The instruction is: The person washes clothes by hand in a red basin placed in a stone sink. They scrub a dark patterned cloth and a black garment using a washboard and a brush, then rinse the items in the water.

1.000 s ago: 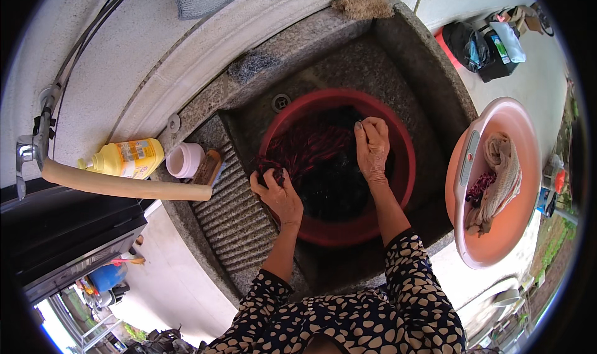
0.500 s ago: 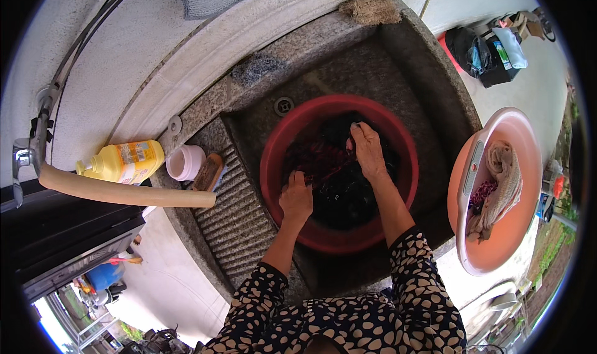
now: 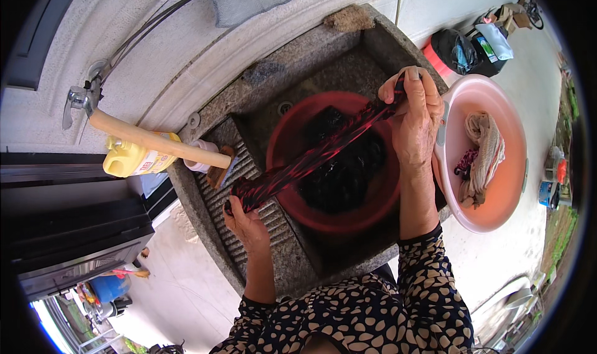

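A wet black and red cloth (image 3: 317,152) is stretched slantwise above a red basin (image 3: 283,208). My left hand (image 3: 249,228) is closed on its lower end, over the ridged washboard part (image 3: 273,226) of the stone sink. Higher up, near the basin's right rim, my right hand (image 3: 416,121) grips the other end between thumb and fingers. Dark laundry (image 3: 342,180) lies soaking in the basin, partly behind the stretched cloth. What kind of garment the cloth is, I cannot make out.
Right of the stone sink (image 3: 398,33) stands a pink basin (image 3: 507,99) with a pale cloth (image 3: 488,158) inside. At left, a tan hose (image 3: 161,144) runs from the tap (image 3: 78,99) past a yellow bottle (image 3: 140,161); a brush (image 3: 221,175) lies on the washboard's upper edge.
Both hands have risen out of the red basin, bringing the black and red cloth up and pulling it long between them. The left moved left, the right moved up and right.
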{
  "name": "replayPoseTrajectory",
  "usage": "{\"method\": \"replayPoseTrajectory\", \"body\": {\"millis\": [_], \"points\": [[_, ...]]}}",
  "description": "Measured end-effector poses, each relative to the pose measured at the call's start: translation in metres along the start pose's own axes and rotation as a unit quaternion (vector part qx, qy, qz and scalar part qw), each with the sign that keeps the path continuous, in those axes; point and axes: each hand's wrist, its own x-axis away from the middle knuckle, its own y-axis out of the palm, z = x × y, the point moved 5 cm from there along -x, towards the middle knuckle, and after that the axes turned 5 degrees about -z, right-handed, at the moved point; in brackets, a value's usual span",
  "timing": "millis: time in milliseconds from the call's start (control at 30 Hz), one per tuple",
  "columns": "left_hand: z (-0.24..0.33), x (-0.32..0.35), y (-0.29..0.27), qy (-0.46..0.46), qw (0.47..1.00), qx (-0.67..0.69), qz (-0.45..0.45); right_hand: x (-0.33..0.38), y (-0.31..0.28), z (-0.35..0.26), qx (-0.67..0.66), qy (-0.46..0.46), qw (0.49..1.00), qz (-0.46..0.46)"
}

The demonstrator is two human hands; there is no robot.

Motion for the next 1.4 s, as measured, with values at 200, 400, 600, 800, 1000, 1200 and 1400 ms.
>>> {"method": "replayPoseTrajectory", "body": {"millis": [200,400,600,800,1000,1200,1400], "points": [[-0.026,0.006,-0.035,-0.201,0.969,0.105,0.102,0.085,-0.054,0.122,0.352,0.232,0.888,-0.181],[-0.048,0.038,-0.069,-0.261,0.958,0.042,0.111,0.19,-0.087,0.179,0.505,0.428,0.538,-0.522],[-0.043,0.026,-0.1,-0.18,0.939,-0.282,-0.077,0.143,-0.063,0.171,0.631,0.312,0.55,-0.449],[-0.037,0.02,-0.087,-0.176,0.902,-0.372,-0.13,0.136,-0.079,0.243,0.681,0.308,0.617,-0.245],[-0.056,0.017,-0.092,-0.284,0.849,-0.382,-0.231,0.086,-0.094,0.189,0.564,0.1,0.813,-0.102],[-0.06,0.026,-0.091,-0.081,0.914,-0.362,-0.166,0.076,-0.073,0.149,0.783,0.025,0.619,-0.056],[-0.037,0.037,-0.067,-0.153,0.894,-0.364,-0.213,0.111,0.035,0.258,0.626,-0.046,0.729,-0.275]]}}
